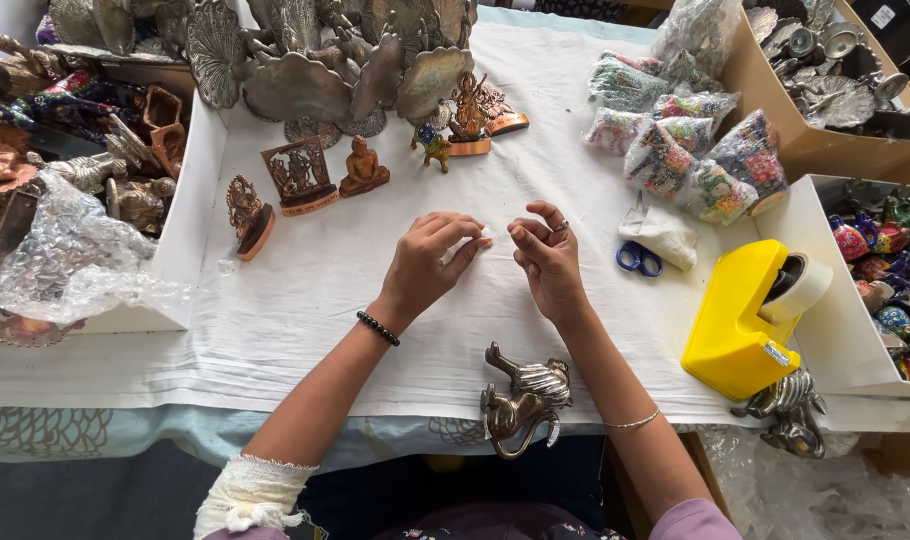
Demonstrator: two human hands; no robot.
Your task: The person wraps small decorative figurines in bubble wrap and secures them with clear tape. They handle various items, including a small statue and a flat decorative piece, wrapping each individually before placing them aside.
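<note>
Metal bird figurine (525,398) near; hands (430,258) (547,255) hide a small white item (486,237).

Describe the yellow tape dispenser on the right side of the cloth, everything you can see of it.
The yellow tape dispenser is a chunky wedge-shaped block, plastic by its look, glossy and bright. It stands on the white cloth near the table's right edge, beside a white cardboard tray. A roll of pale tape sits in its upper slot, partly showing. A small label is on its lower right side. Neither hand touches it; the right hand is well off to its left.
</note>
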